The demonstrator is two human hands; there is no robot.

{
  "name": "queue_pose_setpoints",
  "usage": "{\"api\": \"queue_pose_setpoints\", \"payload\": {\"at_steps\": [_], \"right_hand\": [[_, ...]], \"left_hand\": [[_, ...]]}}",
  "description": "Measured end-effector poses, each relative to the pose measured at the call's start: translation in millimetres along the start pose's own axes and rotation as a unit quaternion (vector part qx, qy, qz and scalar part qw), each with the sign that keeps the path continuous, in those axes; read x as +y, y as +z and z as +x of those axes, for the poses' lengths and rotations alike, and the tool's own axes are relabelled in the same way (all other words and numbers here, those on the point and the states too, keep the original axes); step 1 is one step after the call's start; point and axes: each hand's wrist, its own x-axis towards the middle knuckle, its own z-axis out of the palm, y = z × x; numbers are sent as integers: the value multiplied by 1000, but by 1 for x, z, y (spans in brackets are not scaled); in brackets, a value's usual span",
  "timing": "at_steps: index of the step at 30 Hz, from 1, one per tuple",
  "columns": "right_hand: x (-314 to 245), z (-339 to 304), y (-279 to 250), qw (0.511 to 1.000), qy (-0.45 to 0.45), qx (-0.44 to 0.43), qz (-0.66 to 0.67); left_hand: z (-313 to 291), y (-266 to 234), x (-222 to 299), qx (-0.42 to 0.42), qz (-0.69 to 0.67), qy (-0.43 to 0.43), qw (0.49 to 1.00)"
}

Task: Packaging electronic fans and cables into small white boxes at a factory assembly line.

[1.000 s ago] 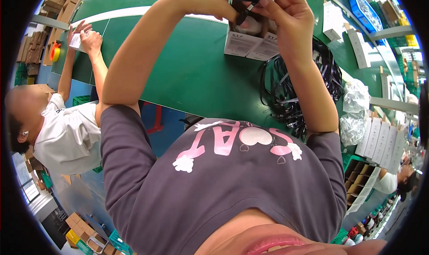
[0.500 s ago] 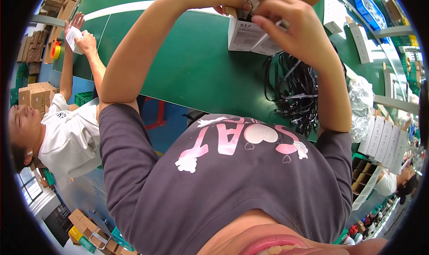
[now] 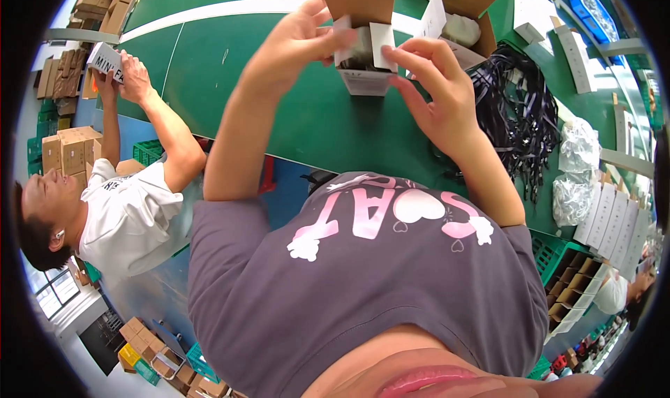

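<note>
Green tabletop (image 3: 300, 136), open box (image 3: 365, 84) between hands (image 3: 296, 45) (image 3: 443, 87)

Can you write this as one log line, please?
Left hand: at open white box, left side | Right hand: at its right flap | Nearby: second open box, black strips

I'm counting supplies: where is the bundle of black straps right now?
In the head view, the black straps lie on the green table, right of the person's right hand and left of the clear plastic bags.
</note>
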Motion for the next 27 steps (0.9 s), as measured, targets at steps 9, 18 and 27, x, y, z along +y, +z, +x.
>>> {"api": "queue_pose_setpoints", "payload": {"at_steps": [9,18,27], "right_hand": [[15,-8,7,991,48,36,122],[14,-11,3,989,51,62,126],[13,-26,9,993,-29,95,57]], "left_hand": [[-15,15,-22,8,188,274,943],[-29,25,-4,17,381,233,895],[-43,51,-66,224,379,318,840]]}}
